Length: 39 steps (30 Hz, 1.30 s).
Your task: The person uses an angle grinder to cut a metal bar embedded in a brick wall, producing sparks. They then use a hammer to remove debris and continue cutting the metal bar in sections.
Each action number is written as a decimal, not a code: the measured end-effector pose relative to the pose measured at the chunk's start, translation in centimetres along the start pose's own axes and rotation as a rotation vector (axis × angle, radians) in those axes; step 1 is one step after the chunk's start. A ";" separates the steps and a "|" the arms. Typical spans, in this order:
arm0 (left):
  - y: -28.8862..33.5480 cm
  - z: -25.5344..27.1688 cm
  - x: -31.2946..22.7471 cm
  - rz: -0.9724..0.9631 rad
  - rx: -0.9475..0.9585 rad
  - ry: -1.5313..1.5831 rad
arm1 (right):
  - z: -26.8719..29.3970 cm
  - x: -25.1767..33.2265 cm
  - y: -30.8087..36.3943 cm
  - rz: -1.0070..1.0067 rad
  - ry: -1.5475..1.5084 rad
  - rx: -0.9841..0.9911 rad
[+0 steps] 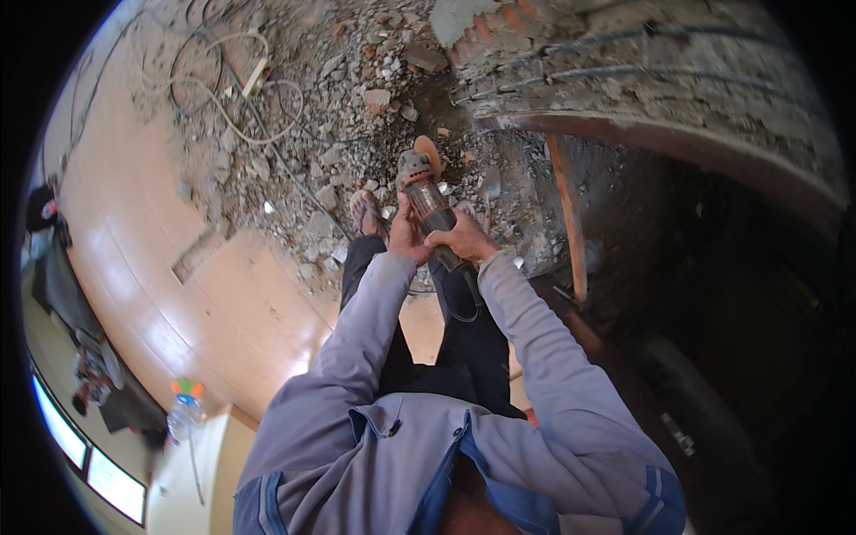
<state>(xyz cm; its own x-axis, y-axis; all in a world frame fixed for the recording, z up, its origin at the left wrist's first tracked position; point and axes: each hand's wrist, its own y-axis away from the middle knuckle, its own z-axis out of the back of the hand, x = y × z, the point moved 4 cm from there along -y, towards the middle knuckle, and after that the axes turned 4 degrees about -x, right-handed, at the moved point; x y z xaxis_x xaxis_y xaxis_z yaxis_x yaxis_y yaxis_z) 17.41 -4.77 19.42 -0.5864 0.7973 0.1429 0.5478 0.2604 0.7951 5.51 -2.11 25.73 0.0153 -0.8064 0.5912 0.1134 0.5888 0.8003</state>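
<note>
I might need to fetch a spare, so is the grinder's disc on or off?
On: an orange-tan disc shows at the far end of the grinder, against its grey head.

1. Left hand (407, 234): just above frame centre, closed in a grip, digit pointing toward top of frame, other fingers mostly hidden.
2. Right hand (465, 239): just right of left hand, closed in a grip, thumb (434, 239) pointing left.
3. Left forearm (379, 290), right forearm (517, 290): sleeved, angled inward from lower frame, converging at hands.
4. Wrists: near sleeve ends.
</note>
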 end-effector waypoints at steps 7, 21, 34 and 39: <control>1.1 0.8 -1.8 -0.194 0.096 -0.125 | -2.0 1.1 0.0 0.037 0.253 -0.029; -6.0 4.8 -4.7 -0.208 0.286 -0.104 | 3.5 -10.3 -5.4 0.516 0.062 -0.074; -13.9 1.8 -10.5 -0.092 0.488 -0.056 | 12.4 -60.8 -6.0 -0.661 -0.498 -0.920; -15.8 -1.8 -10.7 -0.070 0.682 -0.072 | 9.6 -64.6 -13.8 -0.621 0.000 -0.873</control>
<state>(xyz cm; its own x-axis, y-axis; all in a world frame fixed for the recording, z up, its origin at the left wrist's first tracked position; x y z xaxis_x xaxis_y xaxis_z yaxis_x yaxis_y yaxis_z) 14.02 -18.38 6.39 -0.6060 0.7941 0.0459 0.7769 0.5785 0.2487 -6.60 42.36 -22.52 -0.2894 -0.9514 0.1054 0.7730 -0.1673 0.6119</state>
